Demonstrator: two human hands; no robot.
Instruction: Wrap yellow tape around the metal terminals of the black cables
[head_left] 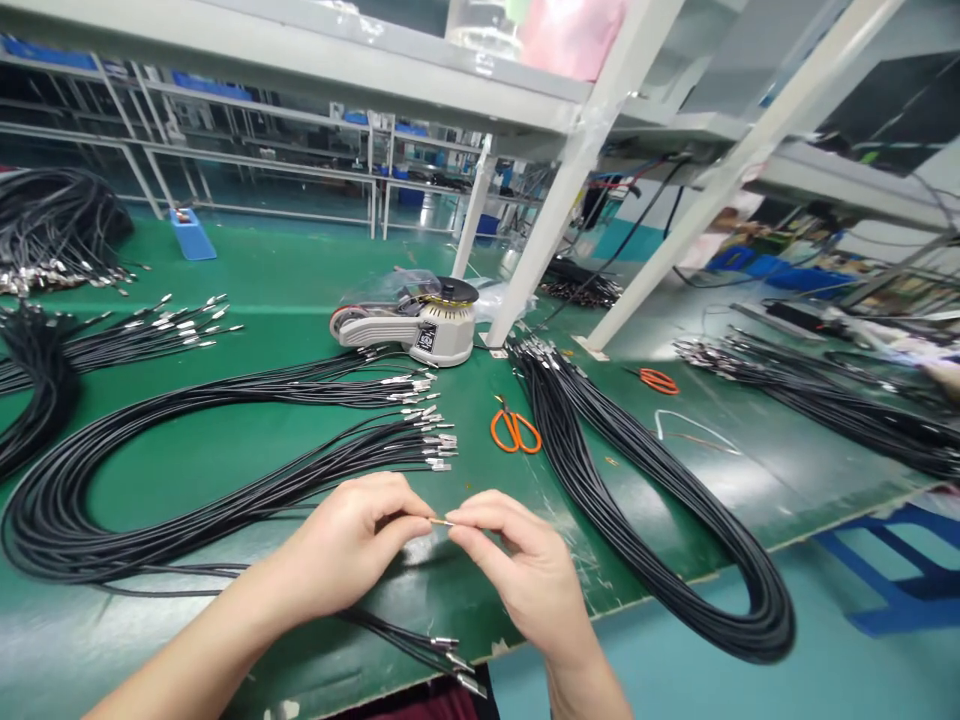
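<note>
My left hand [352,545] and my right hand [517,565] meet above the near edge of the green table [247,270]. Both pinch a thin cable end [439,521] with a small metal tip between thumb and fingers. Below my wrists more black cables with metal terminals [450,662] trail off the table edge. Just beyond my hands lies a looped bundle of black cables [187,450] with its metal terminals fanned out towards the middle.
A grey tape dispenser [416,325] stands mid-table. Orange scissors [514,428] lie right of the terminals, another orange pair [658,380] further right. A long black cable bundle [645,490] hangs over the right edge. More bundles [52,230] lie far left. White shelf posts [570,170] rise behind.
</note>
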